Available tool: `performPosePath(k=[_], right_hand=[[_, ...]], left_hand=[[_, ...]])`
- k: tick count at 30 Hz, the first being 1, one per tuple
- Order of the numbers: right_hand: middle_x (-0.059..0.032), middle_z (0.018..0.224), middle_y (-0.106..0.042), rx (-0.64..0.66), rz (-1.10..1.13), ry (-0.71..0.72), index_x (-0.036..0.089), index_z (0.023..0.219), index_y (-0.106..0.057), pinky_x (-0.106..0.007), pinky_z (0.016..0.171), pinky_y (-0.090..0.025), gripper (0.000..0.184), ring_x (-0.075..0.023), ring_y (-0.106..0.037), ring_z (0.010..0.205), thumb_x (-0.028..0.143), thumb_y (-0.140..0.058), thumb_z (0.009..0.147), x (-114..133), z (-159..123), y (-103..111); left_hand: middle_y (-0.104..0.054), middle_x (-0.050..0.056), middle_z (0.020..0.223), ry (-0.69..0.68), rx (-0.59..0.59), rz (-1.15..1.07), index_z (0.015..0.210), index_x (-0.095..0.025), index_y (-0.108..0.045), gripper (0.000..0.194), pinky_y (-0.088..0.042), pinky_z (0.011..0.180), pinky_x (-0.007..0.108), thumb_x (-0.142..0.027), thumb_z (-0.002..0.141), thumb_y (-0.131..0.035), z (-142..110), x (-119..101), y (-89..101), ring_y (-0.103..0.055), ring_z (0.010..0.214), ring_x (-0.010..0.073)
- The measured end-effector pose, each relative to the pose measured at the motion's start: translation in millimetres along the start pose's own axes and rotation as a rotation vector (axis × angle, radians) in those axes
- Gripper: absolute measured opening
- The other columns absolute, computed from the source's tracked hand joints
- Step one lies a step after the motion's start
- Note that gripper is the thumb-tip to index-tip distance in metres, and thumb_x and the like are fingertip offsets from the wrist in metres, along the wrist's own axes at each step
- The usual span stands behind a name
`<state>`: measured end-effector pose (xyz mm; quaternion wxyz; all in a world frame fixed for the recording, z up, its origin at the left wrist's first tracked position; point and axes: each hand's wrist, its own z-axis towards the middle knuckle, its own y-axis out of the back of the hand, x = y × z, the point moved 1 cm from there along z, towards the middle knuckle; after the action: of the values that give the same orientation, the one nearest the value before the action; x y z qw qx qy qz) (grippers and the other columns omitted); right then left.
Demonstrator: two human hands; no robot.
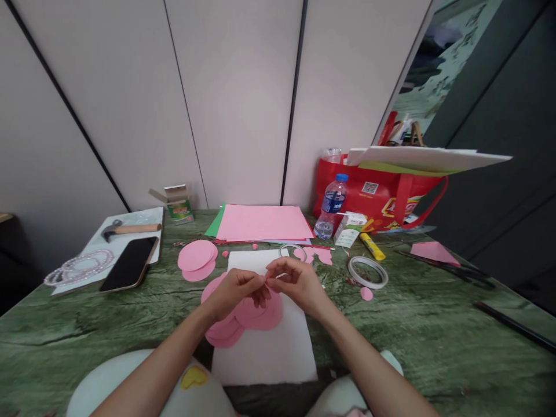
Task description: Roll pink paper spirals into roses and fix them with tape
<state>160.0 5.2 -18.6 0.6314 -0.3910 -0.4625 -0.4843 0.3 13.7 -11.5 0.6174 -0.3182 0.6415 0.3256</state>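
Wall (234, 87): pale panels rising behind everything, dark seams between them.
Table (452, 347): green wood grain, spread out before the seated person.
Bag (382, 200): red, at the back on the person's right, large sheets jutting from its top.
White sheet (264, 365): flat in front of the person, under both hands.
Pink sheets (264, 223): stacked near the wall, green showing beneath one edge.
Bottle (332, 202): upright, blue-capped, just in front of the bag.
Phone (131, 263): dark screen up, well to the left, near a hammer (134, 229).
Left hand (243, 286): thumb and finger pinched on a pink bit, above the discs.
Right hand (299, 284): pinching the same spot from the other side, fingertips meeting the left's.
Discs (260, 315): pink, overlapping, partly on the white sheet and spilling past its left edge.
Tape (371, 285): white ring lying flat to the right.
Pink bit (266, 277): between the two hands' fingertips, too small for me to make out its shape.
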Motion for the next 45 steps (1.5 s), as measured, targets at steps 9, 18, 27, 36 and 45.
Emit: performPosePath(k=[9,18,27,36,45], right_hand=[[-0.0014,0.074,-0.063,0.002,-0.080,0.037,0.018,0.082,-0.058,-0.027,0.063,-0.050,0.023,-0.0130,-0.059,0.069,0.018,-0.068,0.061,3.4,-0.9,-0.6],[-0.0042,0.092,-0.060,-0.045,-0.056,0.029,0.019,0.084,-0.060,-0.030,0.073,-0.049,0.027,-0.0158,-0.059,0.082,0.025,-0.070,0.059,1.9,1.4,-1.1],[0.0002,0.059,-0.060,-0.072,0.152,-0.264,0.013,0.079,-0.058,-0.027,0.055,-0.050,0.034,-0.0113,-0.058,0.052,0.038,-0.070,0.058,-7.2,0.8,-2.1],[-0.0029,0.065,-0.065,-0.188,-0.238,0.115,0.018,0.079,-0.057,-0.028,0.055,-0.051,0.022,-0.0157,-0.062,0.057,0.032,-0.067,0.064,-0.9,-4.2,-6.0],[-0.0005,0.068,-0.065,-0.004,-0.491,0.192,0.021,0.078,-0.064,-0.025,0.058,-0.044,0.008,-0.0131,-0.058,0.062,0.026,-0.060,0.074,0.9,-4.4,-7.2]], left_hand=[[-0.062,0.007,0.062,0.094,-0.010,-0.187,0.071,-0.008,-0.064,0.023,-0.042,0.049,0.021,-0.030,0.073,-0.060,0.9,3.3,4.3,-0.057,0.053,0.0116],[-0.065,0.006,0.061,0.034,-0.102,-0.234,0.077,-0.009,-0.063,0.017,-0.047,0.053,0.024,-0.023,0.068,-0.066,1.9,3.7,2.8,-0.059,0.053,0.0127],[-0.066,0.007,0.062,-0.011,-0.180,-0.135,0.075,-0.009,-0.061,0.021,-0.050,0.055,0.028,-0.025,0.065,-0.068,1.7,-0.1,-0.8,-0.061,0.055,0.0156],[-0.063,0.004,0.054,-0.014,-0.137,0.112,0.072,-0.011,-0.062,0.016,-0.045,0.051,0.023,-0.026,0.066,-0.065,1.2,4.7,-5.2,-0.058,0.048,0.0126],[-0.061,0.002,0.054,0.055,-0.098,0.064,0.064,-0.011,-0.060,0.006,-0.045,0.048,0.023,-0.017,0.064,-0.062,-2.2,-2.7,-13.4,-0.057,0.046,0.0121]])
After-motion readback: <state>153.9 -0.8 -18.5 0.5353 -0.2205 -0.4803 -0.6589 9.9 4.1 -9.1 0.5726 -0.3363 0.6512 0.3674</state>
